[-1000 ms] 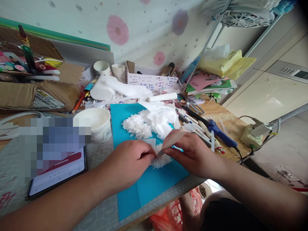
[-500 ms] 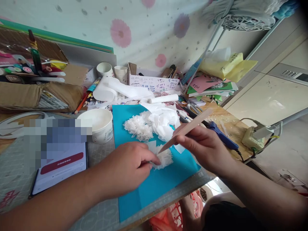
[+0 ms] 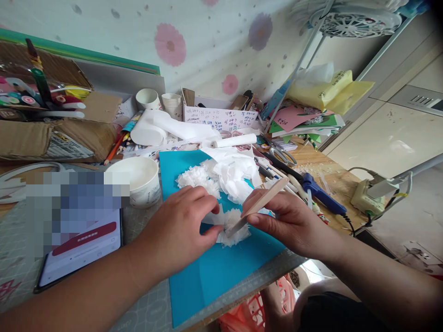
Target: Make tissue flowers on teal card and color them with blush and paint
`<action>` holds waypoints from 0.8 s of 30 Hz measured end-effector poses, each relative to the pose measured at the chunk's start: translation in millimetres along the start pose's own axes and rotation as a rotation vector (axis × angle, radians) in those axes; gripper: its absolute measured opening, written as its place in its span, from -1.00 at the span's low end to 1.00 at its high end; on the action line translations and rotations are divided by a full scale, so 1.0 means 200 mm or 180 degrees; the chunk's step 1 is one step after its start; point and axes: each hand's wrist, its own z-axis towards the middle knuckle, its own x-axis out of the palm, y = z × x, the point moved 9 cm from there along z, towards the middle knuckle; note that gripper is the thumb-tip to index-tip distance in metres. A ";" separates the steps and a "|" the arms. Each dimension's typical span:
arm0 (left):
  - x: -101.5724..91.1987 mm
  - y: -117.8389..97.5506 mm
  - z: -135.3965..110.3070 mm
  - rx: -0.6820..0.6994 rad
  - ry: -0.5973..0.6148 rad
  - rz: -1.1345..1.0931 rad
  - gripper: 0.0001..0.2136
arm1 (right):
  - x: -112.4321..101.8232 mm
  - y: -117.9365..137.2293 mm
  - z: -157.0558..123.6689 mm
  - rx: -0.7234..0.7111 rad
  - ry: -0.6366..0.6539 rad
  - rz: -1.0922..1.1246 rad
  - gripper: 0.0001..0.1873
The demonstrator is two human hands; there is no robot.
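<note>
A blue paper sheet [image 3: 221, 272] lies on the cutting mat in front of me. On it sits a small white tissue flower [image 3: 235, 230]. My left hand [image 3: 180, 230] rests beside the flower with its fingertips pressed on the flower's left edge. My right hand [image 3: 294, 223] is closed round a flat wooden stick [image 3: 265, 203], whose lower tip touches the top of the flower. Further back on the sheet lie another fluffed tissue flower [image 3: 195, 177] and crumpled white tissue [image 3: 235, 175].
A phone [image 3: 83, 249] lies at the left, a white paper cup [image 3: 136, 180] behind it. A blue glue gun [image 3: 323, 193], pens and scissors [image 3: 282, 157] lie to the right. Cardboard boxes, paper rolls and cups crowd the back. The table edge runs just below the sheet.
My right hand has lowered the stick from a raised angle down onto the small flower. My left hand has shifted its fingers from pinching the flower to pressing on its left edge.
</note>
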 end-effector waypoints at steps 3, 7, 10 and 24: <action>0.01 -0.01 0.00 0.0098 0.0101 0.0127 -0.93 | 0.00 0.00 0.00 -0.0010 -0.0002 -0.0009 -0.87; 0.04 -0.02 0.01 0.0264 0.0241 0.0303 -0.90 | 0.01 0.01 0.01 -0.0005 -0.0001 -0.0010 -0.88; 0.03 -0.02 0.01 0.0245 0.0159 0.0230 -0.87 | 0.01 0.01 0.01 0.0011 -0.0008 -0.0001 -0.88; 0.04 0.06 0.01 -0.0002 0.0339 0.0147 -0.85 | 0.00 0.01 0.01 -0.0044 0.0024 0.0003 -0.90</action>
